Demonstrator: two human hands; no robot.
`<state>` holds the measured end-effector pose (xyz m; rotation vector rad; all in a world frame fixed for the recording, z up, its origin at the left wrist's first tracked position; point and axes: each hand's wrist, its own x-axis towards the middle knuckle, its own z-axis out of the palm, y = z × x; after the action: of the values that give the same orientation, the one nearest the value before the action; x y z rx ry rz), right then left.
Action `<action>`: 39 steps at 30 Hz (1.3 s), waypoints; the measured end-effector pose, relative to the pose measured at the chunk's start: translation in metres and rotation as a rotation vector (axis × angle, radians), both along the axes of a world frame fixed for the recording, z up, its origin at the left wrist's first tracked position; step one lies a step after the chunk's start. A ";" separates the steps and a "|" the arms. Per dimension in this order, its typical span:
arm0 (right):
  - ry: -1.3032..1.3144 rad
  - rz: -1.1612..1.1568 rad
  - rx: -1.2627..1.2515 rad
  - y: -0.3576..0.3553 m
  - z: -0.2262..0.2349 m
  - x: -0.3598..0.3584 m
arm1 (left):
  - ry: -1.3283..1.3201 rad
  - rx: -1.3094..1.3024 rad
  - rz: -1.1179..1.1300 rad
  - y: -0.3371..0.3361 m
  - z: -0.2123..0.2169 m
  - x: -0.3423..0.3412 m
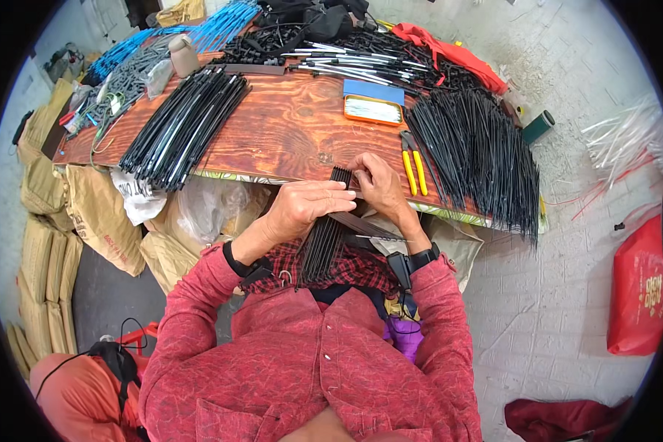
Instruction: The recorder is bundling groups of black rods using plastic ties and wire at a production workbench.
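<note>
Black rods in a loose bundle point(318, 254) lie between the person's lap and the near edge of the wooden bench point(261, 140); the long axis runs near to far, with the far end leaning a little right; the left hand point(302, 207) comes in from the left and holds the bundle across its far half, fingers straight and close together; the right hand point(376, 184) is nearer the far tips, just to their right, its fingers bent and thumb tucked in, so the gap is narrow; I cannot tell whether it pinches a rod or only touches the ends; yellow-handled pliers point(414, 172) lie just right of that hand, beside a wide pile of black rods point(479, 151); a second bundle point(188, 121) lies on the left of the bench; the left thumb and the rods under that hand are hidden; a thin dark strip point(368, 227) sticks out to the right below the right hand, and whether it joins the bundle is hard to make out
</note>
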<state>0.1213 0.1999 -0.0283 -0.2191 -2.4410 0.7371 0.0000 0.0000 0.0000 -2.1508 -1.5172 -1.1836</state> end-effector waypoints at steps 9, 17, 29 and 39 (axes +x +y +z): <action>0.007 0.061 -0.074 -0.020 0.037 0.028 | -0.242 -0.010 -0.082 -0.013 0.032 0.013; 0.191 0.513 -0.704 -0.043 0.108 0.064 | -0.388 -0.098 -0.034 -0.023 0.067 0.023; 0.148 0.565 -0.860 -0.086 0.132 0.043 | -0.590 -0.318 -0.025 -0.028 0.076 0.043; 0.074 0.589 -1.022 -0.083 0.089 0.041 | -0.847 -0.617 -0.128 -0.027 0.036 0.051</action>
<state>0.1626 0.1172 0.0608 0.1638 -1.8301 2.1550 0.0509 -0.0271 0.0361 -2.2230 -2.3590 -2.0629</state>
